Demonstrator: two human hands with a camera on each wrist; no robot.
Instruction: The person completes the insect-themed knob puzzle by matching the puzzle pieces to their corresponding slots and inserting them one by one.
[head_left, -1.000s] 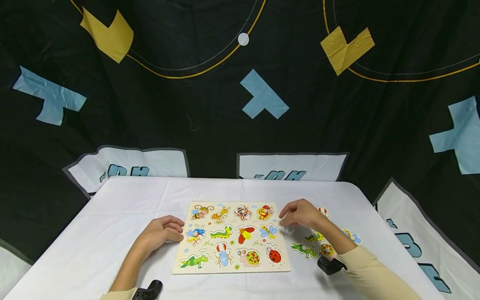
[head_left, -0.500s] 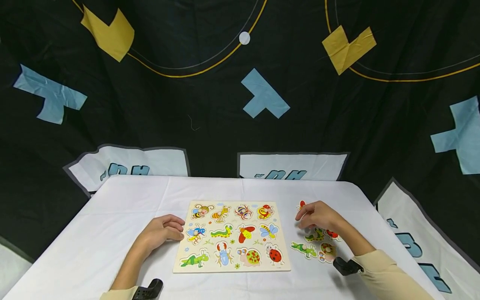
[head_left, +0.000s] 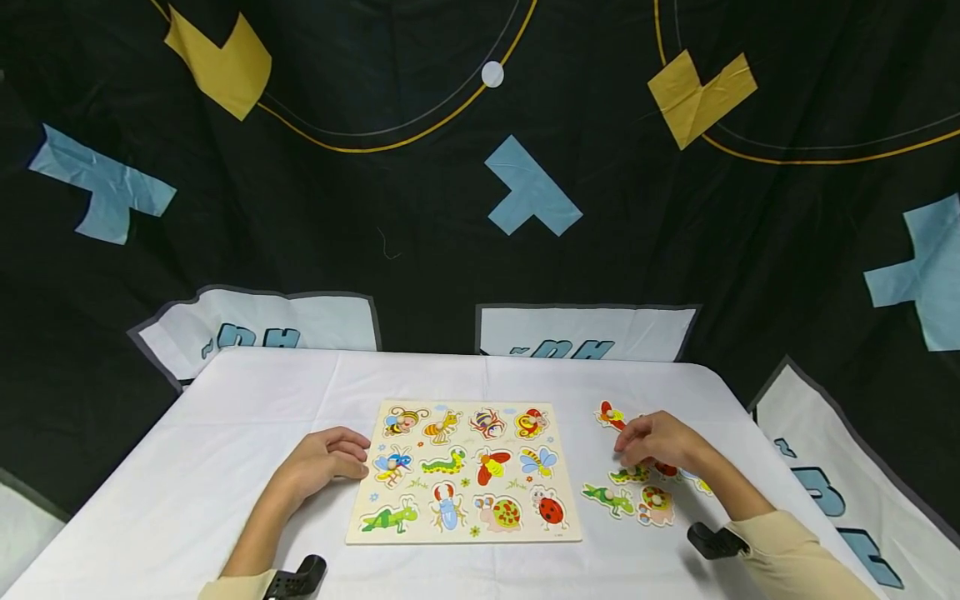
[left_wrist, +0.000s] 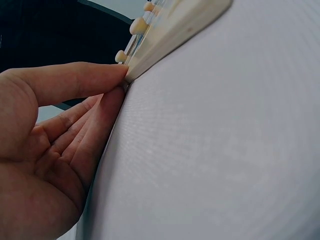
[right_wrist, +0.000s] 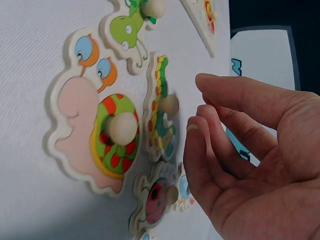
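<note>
A pale puzzle board (head_left: 464, 442) lies flat on the counter (head_left: 450, 575); a knobbed snail piece (head_left: 660, 515) and green grasshopper piece (head_left: 618, 503) rest beside it.

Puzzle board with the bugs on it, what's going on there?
A person sits or stands at a white table, their left hand touching the side of the bug puzzle board. The right hand hangs over loose pieces at the board's right, with nothing visible between its fingers. The snail piece, grasshopper piece and caterpillar piece lie off the board.
</note>
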